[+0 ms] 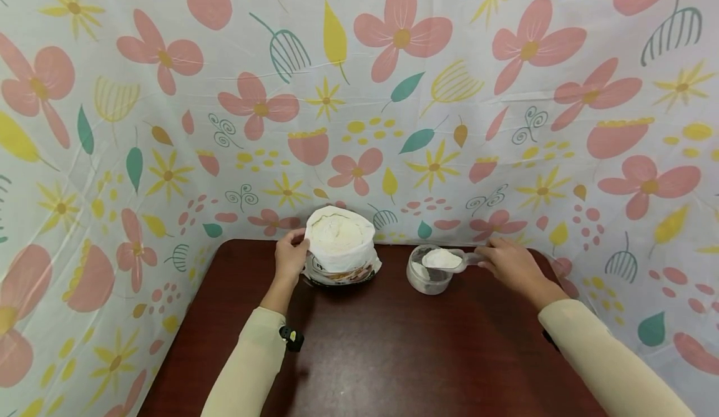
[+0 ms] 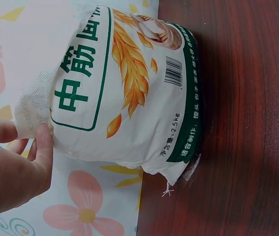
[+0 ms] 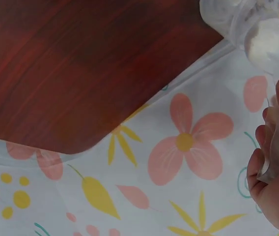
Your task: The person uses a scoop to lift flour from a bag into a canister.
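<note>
A white flour bag [image 1: 341,242] with its top rolled open stands on the table, full of pale flour. My left hand [image 1: 290,256] pinches the bag's rim at its left side; in the left wrist view the thumb and fingers of that hand [image 2: 19,167] hold the folded edge. To the right, my right hand [image 1: 513,266] grips the handle of a clear plastic scoop [image 1: 463,261]. White flour [image 1: 442,259] heaps in the scoop, which is over a round clear container [image 1: 428,284] with some flour inside. The right wrist view shows the fingers [image 3: 257,160] curled round the handle.
The dark red-brown table [image 1: 371,354] has its back edge against a white floral curtain [image 1: 348,123]. Bag and container both stand near that back edge, with a gap between them. The bag's printed side faces the left wrist camera.
</note>
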The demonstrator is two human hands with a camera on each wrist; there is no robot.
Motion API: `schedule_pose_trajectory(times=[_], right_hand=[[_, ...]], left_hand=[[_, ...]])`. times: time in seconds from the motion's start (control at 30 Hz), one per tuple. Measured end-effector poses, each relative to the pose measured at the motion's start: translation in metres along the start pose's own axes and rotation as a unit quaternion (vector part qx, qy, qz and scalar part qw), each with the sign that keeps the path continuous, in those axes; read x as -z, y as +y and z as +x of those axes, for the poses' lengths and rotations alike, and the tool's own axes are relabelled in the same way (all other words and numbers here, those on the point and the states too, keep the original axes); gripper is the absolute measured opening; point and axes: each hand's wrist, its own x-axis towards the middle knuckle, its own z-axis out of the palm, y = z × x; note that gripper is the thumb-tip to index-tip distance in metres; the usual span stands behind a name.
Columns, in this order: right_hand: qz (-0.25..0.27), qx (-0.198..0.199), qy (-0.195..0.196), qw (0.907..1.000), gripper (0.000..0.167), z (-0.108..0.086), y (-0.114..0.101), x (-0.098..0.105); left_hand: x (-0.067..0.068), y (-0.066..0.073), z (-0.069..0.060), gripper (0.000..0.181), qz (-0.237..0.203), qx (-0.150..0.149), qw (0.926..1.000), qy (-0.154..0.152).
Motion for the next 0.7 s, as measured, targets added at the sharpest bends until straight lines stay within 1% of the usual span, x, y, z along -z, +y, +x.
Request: schedule_pose_trajectory(times=[0.23,0.47,0.7], right_hand=[[-0.027,0.022,-0.011,0.9993,0.024,0.012,-0.001,0.002],[-0.041,0.03,-0.04,0.9979,0.023,0.022,-0.004,0.007],[-0.078,0.053,-0.05,0.9943,0.019,0.03,-0.006,0.009]], left_hand=[[0.001,0.0,-0.001,0.034,0.005,0.004,1.0,-0.003],[0.001,0.002,-0.002,0.035,0.006,0.008,0.9999,-0.005],[0.0,0.001,-0.001,0.034,0.003,0.006,1.0,-0.001]])
